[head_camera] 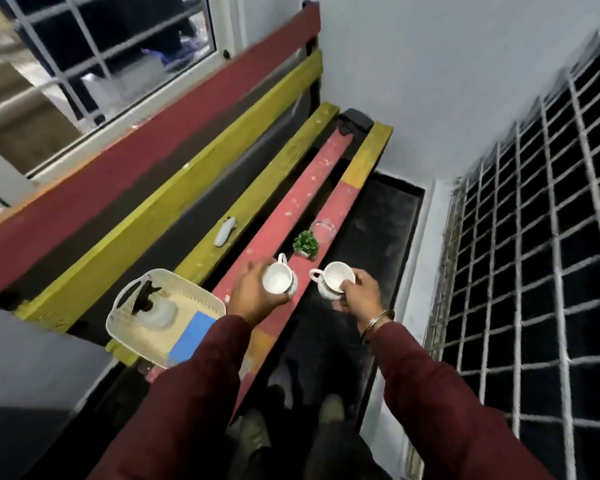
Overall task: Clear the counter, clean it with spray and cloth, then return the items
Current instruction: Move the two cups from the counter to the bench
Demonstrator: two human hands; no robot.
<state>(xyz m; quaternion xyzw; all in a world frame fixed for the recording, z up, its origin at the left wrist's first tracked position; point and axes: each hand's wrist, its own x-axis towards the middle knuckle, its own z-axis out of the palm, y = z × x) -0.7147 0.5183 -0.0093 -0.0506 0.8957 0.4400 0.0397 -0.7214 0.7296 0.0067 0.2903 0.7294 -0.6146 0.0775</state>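
Note:
My left hand [248, 294] grips a white cup [278, 278] above the pink slat of a bench [284, 216]. A second white cup [333, 280] is held by my right hand [361, 296] just to the right, over the dark floor. Beyond the cups a small green plant [305, 243] and a clear glass dish [323, 231] sit on the slats. A cream basket [125, 329] at the bench's near left end holds a spray bottle [149, 304] and a blue cloth [191, 337].
A small white object [224, 232] lies on a yellow slat. The bench back of red and yellow boards runs along the left under a barred window [111, 46]. A white metal grille [534, 237] fills the right side. My feet [329, 415] stand on the dark floor.

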